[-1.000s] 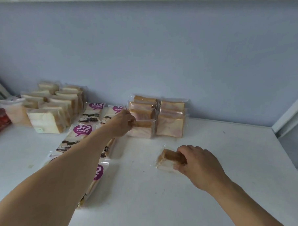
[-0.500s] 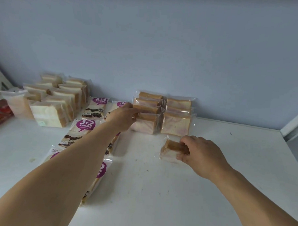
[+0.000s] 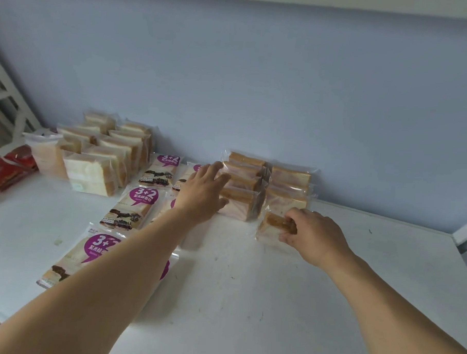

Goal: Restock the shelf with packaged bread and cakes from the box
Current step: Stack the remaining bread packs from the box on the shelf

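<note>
Only the head view here, so one pass. The right hand [image 3: 314, 234] has its fingers curled round a small wrapped cake [image 3: 271, 226] sitting on the white shelf [image 3: 248, 298], just in front of the right-hand column of the cake stack [image 3: 266, 186] against the back wall. The left hand [image 3: 202, 194] is spread flat, fingers straight, resting on the left side of that stack and gripping nothing.

What could go wrong, I reckon: the stack is loose slippery wrappers piled on each other, so if the new cake gets shoved in hard the front ones could slide or the column could tip. The flat left hand looks like it's bracing against exactly that, but it only covers the left column. The right column has no such support.

Also, the left forearm hangs right over the purple-label bread packs [image 3: 143, 202] toward the shelf's left, so pulling the arm back low could drag one out of line. The sandwich packs [image 3: 99, 157] in the back-left corner look safely apart. No box in view.
</note>
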